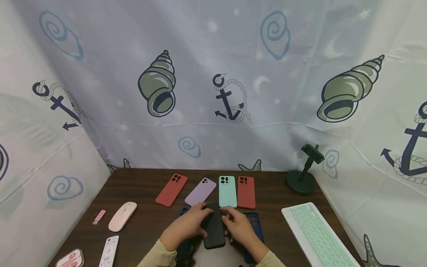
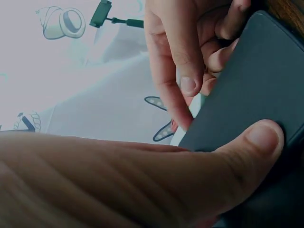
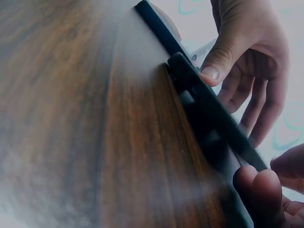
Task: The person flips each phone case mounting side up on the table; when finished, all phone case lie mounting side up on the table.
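Pale blue-grey fabric backdrop (image 1: 200, 37) hangs across the back, meeting a whiter fabric L panel (image 1: 36, 148) & a similar whiter R panel (image 1: 377, 196), each angled twd the viewer. Prints incl. big grey-green spiral shells (image 1: 161, 83), navy rope-wound anchors (image 1: 227, 103), light-blue swirl outlines (image 1: 275, 35), pale crescent moons (image 1: 334, 48) & speckled starfish (image 1: 252, 166) at the table's back edge. Horiz. crease runs low across the back. Dark-brown wood-grain table (image 1: 140, 185) butts up near the cloth. Light's soft, brighter upper R; L wrist view, cloth approx. white; R wrist view, hazy sheen on wood.
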`<state>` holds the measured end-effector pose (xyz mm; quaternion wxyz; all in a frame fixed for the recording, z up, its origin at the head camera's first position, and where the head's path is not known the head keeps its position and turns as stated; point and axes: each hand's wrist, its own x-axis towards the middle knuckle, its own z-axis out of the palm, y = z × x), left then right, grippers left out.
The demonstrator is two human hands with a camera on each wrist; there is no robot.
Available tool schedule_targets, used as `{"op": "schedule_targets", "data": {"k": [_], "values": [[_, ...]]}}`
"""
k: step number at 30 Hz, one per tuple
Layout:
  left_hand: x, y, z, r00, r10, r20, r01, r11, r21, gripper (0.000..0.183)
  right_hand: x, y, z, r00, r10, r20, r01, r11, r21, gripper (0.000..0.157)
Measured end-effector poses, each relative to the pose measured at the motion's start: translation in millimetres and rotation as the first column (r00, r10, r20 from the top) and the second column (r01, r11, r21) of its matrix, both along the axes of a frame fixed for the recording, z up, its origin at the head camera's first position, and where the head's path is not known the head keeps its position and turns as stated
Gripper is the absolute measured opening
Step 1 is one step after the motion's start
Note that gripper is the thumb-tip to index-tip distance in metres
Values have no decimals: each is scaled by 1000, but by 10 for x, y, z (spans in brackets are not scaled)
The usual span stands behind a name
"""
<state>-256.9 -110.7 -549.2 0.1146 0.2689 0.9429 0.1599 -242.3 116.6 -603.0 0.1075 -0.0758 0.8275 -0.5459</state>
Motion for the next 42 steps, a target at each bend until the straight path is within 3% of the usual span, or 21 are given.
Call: {"op": "schedule_targets", "data": {"k": [13, 23, 33, 42], "values": [[36, 39, 72, 997, 20, 78, -26, 997, 74, 80, -3, 39, 26, 1000, 16, -8, -16, 995, -101, 31], [47, 20, 13, 991, 2, 137, -22, 989, 147, 81, 7, 35, -7, 999, 51, -16, -53, 994, -100, 36], [21, 35, 27, 992, 4, 128, -23, 989, 144, 86, 12, 15, 22, 998, 45, -50, -49, 996, -71, 39], [53, 32, 34, 992, 15, 127, -41, 979, 198, 98, 21, -8, 10, 993, 87, -76, -90, 995, -40, 45]]}}
